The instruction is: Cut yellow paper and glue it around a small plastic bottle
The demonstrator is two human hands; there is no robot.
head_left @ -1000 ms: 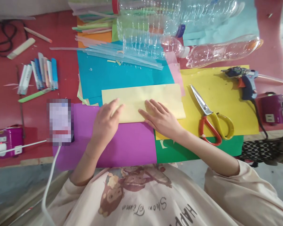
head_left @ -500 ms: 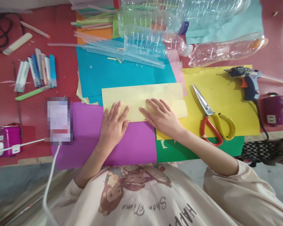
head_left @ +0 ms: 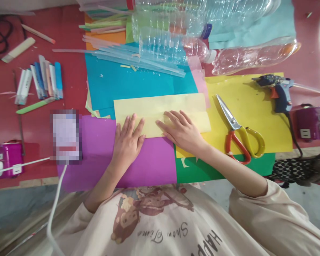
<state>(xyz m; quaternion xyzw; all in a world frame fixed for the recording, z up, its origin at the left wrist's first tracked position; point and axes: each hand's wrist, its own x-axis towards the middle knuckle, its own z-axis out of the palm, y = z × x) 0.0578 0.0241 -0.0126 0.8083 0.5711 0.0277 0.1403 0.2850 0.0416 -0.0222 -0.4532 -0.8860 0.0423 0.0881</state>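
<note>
A pale yellow sheet of paper [head_left: 160, 105] lies folded over along its near edge, across the purple sheet [head_left: 152, 160] and the blue sheets [head_left: 117, 81]. My left hand [head_left: 128, 142] rests flat at its lower left corner, fingers spread on the paper. Flat on the folded part, right of the middle, is my right hand [head_left: 185, 135], its fingers also apart. To the right of that hand, scissors [head_left: 236, 129] with one red-orange and one yellow handle lie on the bright yellow sheet [head_left: 269, 131].
Clear plastic bottles [head_left: 253, 55] lie along the back, beside thin translucent sticks [head_left: 149, 60]. A glue gun [head_left: 281, 94] is at the right. Markers [head_left: 46, 80], a blurred-out phone [head_left: 66, 137] with a white cable, and a purple power adapter [head_left: 6, 160] sit left. A green sheet [head_left: 229, 170] lies near the front edge.
At the right, the loose folded flap of the pale yellow paper lies flatter. Both hands keep nearly the same places. The whole view has shifted slightly.
</note>
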